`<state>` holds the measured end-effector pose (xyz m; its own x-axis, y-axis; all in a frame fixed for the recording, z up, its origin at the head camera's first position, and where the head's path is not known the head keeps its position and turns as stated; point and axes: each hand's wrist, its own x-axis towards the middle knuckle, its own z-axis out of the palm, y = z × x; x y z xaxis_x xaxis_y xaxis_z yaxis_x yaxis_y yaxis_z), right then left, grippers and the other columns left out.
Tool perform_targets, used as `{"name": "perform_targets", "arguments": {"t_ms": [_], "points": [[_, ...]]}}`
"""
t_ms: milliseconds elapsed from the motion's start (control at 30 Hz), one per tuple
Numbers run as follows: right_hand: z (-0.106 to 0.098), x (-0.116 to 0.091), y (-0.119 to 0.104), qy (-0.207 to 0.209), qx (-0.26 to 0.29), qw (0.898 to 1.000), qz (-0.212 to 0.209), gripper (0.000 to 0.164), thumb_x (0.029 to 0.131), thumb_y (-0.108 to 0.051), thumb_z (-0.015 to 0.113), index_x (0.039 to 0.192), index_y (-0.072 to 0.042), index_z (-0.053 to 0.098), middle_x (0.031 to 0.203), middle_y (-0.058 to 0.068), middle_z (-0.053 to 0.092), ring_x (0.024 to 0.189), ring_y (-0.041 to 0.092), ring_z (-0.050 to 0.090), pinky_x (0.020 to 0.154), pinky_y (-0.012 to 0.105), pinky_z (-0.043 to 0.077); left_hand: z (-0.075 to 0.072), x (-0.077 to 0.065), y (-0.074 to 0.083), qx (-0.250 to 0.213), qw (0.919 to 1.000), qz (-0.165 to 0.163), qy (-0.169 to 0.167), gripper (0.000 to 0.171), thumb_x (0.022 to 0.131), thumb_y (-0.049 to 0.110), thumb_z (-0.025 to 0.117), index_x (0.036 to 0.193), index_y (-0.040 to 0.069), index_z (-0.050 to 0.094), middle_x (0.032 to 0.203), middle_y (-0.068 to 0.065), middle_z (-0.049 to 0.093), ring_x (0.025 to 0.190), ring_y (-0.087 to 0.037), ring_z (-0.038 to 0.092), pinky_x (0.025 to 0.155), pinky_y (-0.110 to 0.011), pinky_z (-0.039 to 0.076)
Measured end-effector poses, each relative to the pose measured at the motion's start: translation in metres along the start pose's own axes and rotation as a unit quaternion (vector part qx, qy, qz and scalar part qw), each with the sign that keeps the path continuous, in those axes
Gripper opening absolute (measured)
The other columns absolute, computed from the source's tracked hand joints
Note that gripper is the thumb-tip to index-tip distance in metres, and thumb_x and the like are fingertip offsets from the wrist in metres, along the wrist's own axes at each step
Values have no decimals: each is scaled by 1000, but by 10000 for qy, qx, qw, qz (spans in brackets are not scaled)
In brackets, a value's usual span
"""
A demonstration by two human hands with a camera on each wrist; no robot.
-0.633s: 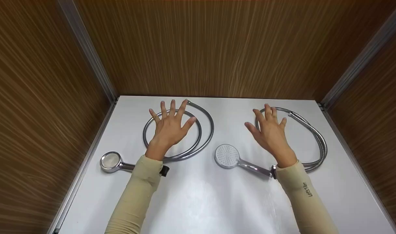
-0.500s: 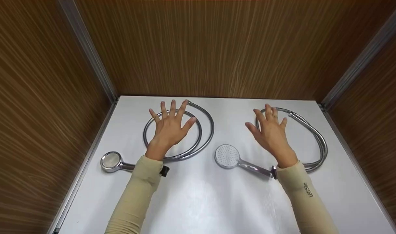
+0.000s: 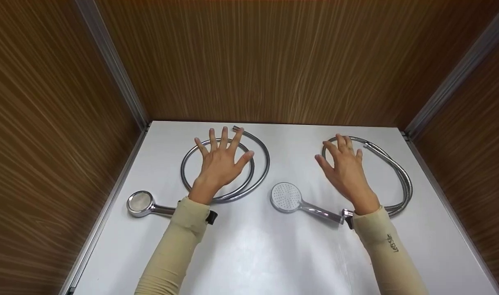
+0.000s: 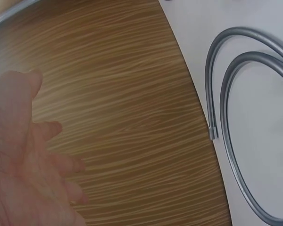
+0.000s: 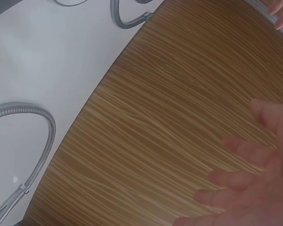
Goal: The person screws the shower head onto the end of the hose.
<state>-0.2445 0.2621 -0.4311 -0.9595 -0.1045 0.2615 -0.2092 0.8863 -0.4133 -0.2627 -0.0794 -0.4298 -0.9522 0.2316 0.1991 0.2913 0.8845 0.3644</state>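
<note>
Fingers spread, my left hand (image 3: 218,166) is held over a coiled grey shower hose (image 3: 267,157), and holds nothing. The hose's metal end (image 3: 236,128) shows by the index fingertip. My right hand (image 3: 347,172) is also empty, its fingers apart and slightly bent, above the left part of a second, ribbed metal shower hose (image 3: 408,184). A chrome shower head (image 3: 140,203) lies at the left, its handle partly hidden by the left sleeve. Between the arms lies a larger shower head (image 3: 286,197) with a dotted white face; its handle end reaches towards the right wrist.
Everything lies on a white table (image 3: 249,254). Wood-grain panels (image 3: 257,61) stand behind it and at both sides, with metal rails (image 3: 114,61) along the corners. Wrist straps (image 3: 211,217) show at the cuffs.
Both hands have shifted slightly to the right and a little down in the head view. The left hose's end and the fitting by the right wrist show more. The shower heads and hoses lie still.
</note>
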Motion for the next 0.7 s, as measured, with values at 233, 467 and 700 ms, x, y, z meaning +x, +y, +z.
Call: {"name": "perform_targets", "arguments": {"t_ms": [233,467,700], "points": [[-3,-9,11,74,-86,9996,-240,50,105,-29,63,147,-3,56,161,32,40,154,56,27,116,85,12,11,3,11,-308,9973,579,344,70,107,61,44,165,23,36,165,-22,41,155,-46,36,122,-79,3],[-9,-24,20,91,-155,9993,-333,49,105,-24,62,149,-3,54,151,30,54,148,55,39,115,84,17,23,1,20,-328,9932,967,566,61,109,51,49,159,17,47,147,-19,63,138,-36,61,122,-77,15],[-15,-32,34,692,-43,9931,-950,32,100,-10,69,128,5,69,121,31,73,118,52,66,101,70,46,42,0,35,-505,9861,1375,782,52,109,42,55,151,13,56,130,-12,75,120,-29,72,116,-61,43]]}}
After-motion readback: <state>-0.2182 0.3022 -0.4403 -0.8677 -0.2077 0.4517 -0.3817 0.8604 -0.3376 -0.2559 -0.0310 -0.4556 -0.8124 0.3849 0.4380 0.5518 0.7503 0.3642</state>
